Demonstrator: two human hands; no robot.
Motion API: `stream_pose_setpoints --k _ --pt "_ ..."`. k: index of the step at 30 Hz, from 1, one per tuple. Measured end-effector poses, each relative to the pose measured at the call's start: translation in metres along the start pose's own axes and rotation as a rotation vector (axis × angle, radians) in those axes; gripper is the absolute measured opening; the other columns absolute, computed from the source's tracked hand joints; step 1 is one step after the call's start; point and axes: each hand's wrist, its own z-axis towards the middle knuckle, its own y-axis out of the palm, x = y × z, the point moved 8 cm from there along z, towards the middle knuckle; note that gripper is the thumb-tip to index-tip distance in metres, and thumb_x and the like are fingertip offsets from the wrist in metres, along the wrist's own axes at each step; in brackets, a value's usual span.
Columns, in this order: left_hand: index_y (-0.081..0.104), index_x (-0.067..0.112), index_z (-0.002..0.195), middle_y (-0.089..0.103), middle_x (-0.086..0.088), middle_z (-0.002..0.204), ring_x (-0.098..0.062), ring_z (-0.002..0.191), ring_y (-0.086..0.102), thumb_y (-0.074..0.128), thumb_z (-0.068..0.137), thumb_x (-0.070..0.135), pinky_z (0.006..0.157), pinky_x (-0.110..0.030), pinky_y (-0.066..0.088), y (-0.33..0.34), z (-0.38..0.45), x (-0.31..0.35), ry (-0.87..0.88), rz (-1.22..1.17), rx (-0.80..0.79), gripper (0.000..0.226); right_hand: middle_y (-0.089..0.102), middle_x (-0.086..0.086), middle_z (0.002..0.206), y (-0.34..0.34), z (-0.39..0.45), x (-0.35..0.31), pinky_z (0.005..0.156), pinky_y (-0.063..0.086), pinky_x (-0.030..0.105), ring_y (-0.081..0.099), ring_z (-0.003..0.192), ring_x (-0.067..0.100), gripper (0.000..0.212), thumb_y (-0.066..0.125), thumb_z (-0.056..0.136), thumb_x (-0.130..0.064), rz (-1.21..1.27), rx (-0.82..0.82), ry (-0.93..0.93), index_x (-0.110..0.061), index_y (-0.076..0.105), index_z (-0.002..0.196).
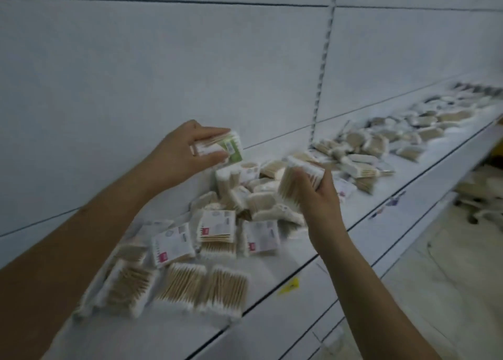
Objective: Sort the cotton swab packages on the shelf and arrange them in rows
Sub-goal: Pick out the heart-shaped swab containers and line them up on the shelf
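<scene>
Many clear packages of wooden cotton swabs lie on a white shelf. My left hand holds a small stack of packages with a green label up near the back wall. My right hand grips another swab package above a loose pile in the middle. In front of the pile, flat packages lie side by side in rough rows, some showing white labels with a pink mark.
More swab packages are scattered along the shelf toward the far right. A slotted upright runs down the white back panel. A yellow tag sits on the shelf's front edge. The floor lies below at the right.
</scene>
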Motion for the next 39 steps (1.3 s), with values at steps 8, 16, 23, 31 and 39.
stream_pose_setpoints --k 8,16,23,31,39 --pt "0.057 0.022 0.116 0.064 0.014 0.093 0.004 0.073 0.063 0.064 0.094 0.025 0.064 -0.013 0.047 0.187 0.095 0.169 0.097 -0.366 -0.092 0.024 0.065 0.006 0.107 -0.230 0.011 -0.019 0.081 0.057 0.053 0.064 0.101 0.031 0.046 0.063 0.079 -0.060 0.042 0.161 -0.039 -0.033 0.056 0.116" --pt "0.057 0.036 0.116 0.061 0.014 0.108 -0.002 0.071 0.062 0.047 0.102 0.039 0.062 -0.023 0.047 0.405 0.174 0.351 0.364 -0.303 -0.359 0.017 0.062 0.003 0.112 -0.477 0.017 -0.029 0.079 0.058 0.056 0.066 0.099 0.035 0.039 0.059 0.078 -0.066 -0.039 0.436 -0.032 -0.048 0.053 0.112" --pt "0.054 0.035 0.106 0.061 0.013 0.101 -0.004 0.084 0.063 0.050 0.099 0.041 0.068 -0.030 0.048 0.532 0.237 0.432 0.436 -0.262 -0.516 0.010 0.066 0.006 0.100 -0.598 0.046 -0.007 0.066 0.058 0.042 0.068 0.091 0.034 0.032 0.047 0.084 -0.063 -0.042 0.618 0.014 -0.042 0.056 0.106" --pt "0.049 0.036 0.114 0.063 -0.003 0.110 -0.016 0.083 0.069 0.084 0.074 0.038 0.070 -0.027 0.054 0.629 0.354 0.475 0.448 -0.289 -0.640 0.053 0.062 0.013 0.110 -0.676 0.163 0.022 0.073 0.057 0.058 0.063 0.100 0.043 0.053 0.044 0.069 -0.072 -0.025 0.674 0.044 -0.036 0.061 0.104" --pt "0.042 0.034 0.122 0.048 -0.002 0.128 -0.012 0.093 0.061 0.077 0.083 0.036 0.068 -0.014 0.050 0.703 0.534 0.495 0.499 -0.317 -0.566 0.053 0.064 0.016 0.098 -0.743 0.327 0.019 0.063 0.054 0.045 0.063 0.083 0.033 0.062 0.043 0.065 -0.070 -0.035 0.637 -0.022 -0.026 0.062 0.104"
